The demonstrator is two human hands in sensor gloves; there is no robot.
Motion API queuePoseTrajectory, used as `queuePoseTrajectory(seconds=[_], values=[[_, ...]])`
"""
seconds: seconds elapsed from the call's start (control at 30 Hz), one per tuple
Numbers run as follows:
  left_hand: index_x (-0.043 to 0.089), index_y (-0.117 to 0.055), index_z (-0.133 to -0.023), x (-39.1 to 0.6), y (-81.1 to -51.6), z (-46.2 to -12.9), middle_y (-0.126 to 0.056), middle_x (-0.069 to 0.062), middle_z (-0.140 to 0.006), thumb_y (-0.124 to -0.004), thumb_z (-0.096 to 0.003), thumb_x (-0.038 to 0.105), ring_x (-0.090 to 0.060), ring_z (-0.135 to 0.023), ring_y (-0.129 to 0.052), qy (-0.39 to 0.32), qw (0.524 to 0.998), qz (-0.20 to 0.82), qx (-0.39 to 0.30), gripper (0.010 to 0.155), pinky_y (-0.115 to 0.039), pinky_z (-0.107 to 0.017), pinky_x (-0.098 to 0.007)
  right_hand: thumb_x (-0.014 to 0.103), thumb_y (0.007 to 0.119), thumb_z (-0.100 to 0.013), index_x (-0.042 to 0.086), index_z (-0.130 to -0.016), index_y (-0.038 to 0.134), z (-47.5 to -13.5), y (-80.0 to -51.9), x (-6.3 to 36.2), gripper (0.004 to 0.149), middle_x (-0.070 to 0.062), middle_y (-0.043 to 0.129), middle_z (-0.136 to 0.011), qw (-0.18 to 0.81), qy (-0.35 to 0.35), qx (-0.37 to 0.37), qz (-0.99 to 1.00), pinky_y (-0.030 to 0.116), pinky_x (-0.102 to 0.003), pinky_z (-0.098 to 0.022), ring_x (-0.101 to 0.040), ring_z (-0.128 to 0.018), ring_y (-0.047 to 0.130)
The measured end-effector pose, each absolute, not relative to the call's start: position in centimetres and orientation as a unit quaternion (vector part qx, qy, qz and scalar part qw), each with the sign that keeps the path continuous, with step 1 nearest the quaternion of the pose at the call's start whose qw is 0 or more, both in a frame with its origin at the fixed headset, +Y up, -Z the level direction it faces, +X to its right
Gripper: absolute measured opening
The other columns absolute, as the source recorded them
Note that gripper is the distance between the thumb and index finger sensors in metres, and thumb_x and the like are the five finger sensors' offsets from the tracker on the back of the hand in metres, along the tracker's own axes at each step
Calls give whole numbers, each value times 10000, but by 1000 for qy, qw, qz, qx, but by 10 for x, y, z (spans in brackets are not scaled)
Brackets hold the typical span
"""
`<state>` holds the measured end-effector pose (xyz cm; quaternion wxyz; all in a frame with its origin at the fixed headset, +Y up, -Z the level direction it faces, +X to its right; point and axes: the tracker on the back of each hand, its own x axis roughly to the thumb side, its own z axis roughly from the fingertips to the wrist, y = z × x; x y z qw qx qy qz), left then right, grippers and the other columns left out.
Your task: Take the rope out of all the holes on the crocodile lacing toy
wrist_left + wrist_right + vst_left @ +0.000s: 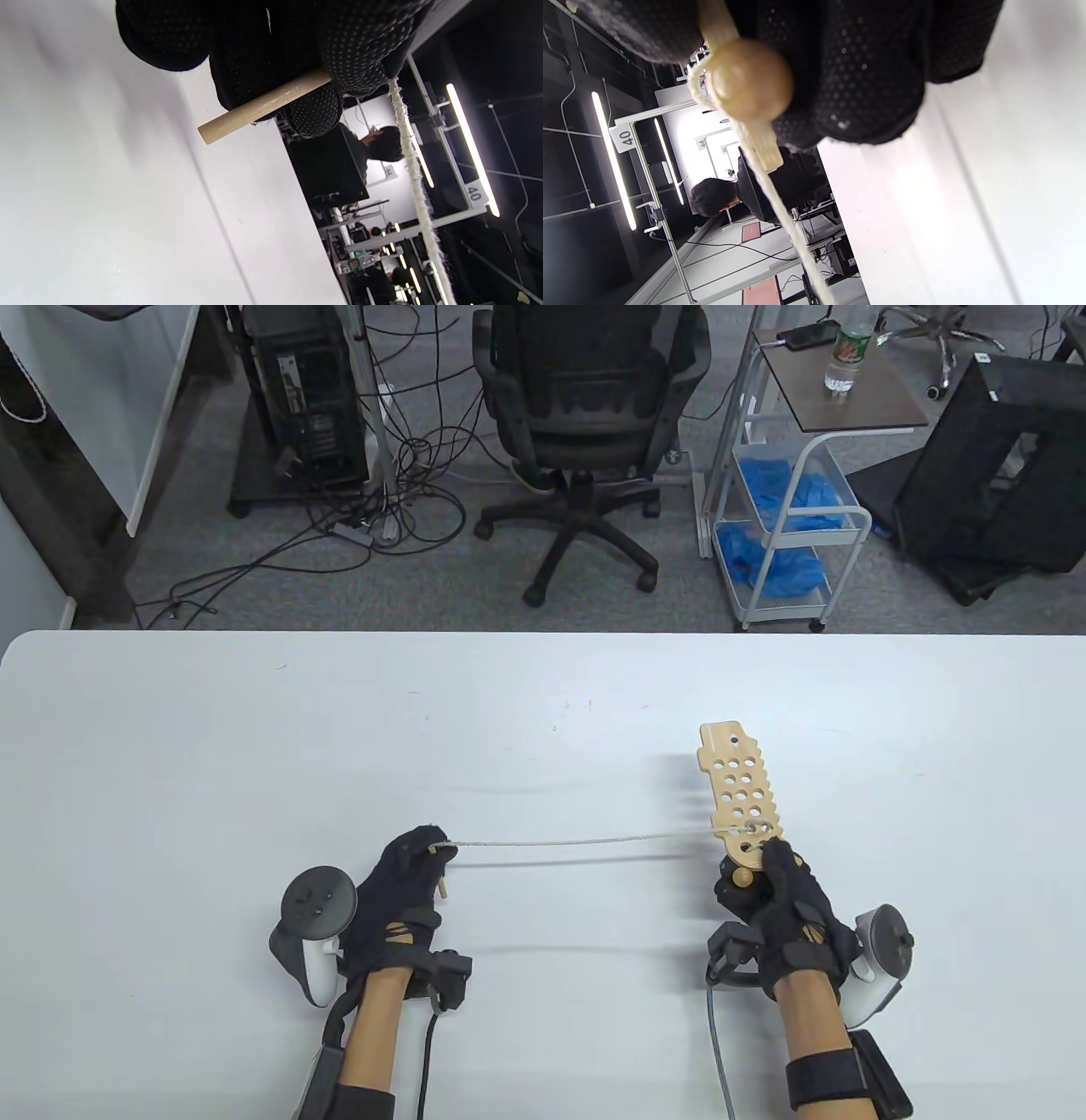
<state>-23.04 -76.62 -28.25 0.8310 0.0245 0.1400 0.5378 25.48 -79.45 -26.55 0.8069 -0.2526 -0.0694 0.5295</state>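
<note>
Gripped the crocodile lacing board (741, 793) in the right hand (785, 912) to steady it. Pinched the wooden needle (442, 879) in the left hand (399, 891), drawing the rope (577, 841) taut leftward.

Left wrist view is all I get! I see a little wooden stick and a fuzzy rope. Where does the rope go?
Observer: The rope stretches straight across to the crocodile lacing toy, which the right hand holds.
Child: Is it out of all the holes?
Observer: No. It loops through holes at the end of the toy nearest the hand.
Child: Is the toy lying down?
Observer: Its shadow on the white table falls to one side, so it seems lifted.
Child: Anything else on it?
Observer: A round wooden knob beside the right hand's fingers.
</note>
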Motion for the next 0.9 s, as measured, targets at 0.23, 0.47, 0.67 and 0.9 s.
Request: queuePoseTrajectory(seconds=[0.23, 0.47, 0.67, 0.9], values=[[416, -792, -932, -245, -772, -282, -999, 138, -883, -828, -481, 377, -162, -769, -957, 166, 802, 573, 30, 454, -843, -506, -375, 405, 786, -448, 34, -755, 813, -264, -796, 261, 482, -196, 979, -586, 829, -68, -261, 491, 753, -602, -485, -326, -390, 995], [420, -776, -942, -256, -776, -280, -985, 143, -896, -819, -491, 382, -157, -780, -948, 180, 762, 621, 33, 455, -841, -513, -370, 408, 776, -455, 40, -765, 801, -262, -797, 265, 482, -191, 973, -600, 848, -67, -266, 454, 750, -599, -494, -321, -405, 992], [428, -741, -958, -267, -780, -277, -963, 153, -914, -804, -506, 383, -147, -795, -934, 200, 733, 648, 46, 458, -837, -525, -359, 417, 761, -460, 50, -777, 788, -261, -798, 267, 486, -180, 966, -617, 860, -68, -261, 434, 748, -592, -505, -312, -421, 990], [467, -642, -982, -279, -785, -270, -937, 158, -935, -734, -531, 415, -126, -803, -924, 233, 673, 696, 92, 463, -833, -533, -345, 423, 740, -467, 61, -795, 767, -261, -799, 267, 489, -170, 952, -641, 875, -69, -252, 409, 739, -590, -521, -308, -445, 982]])
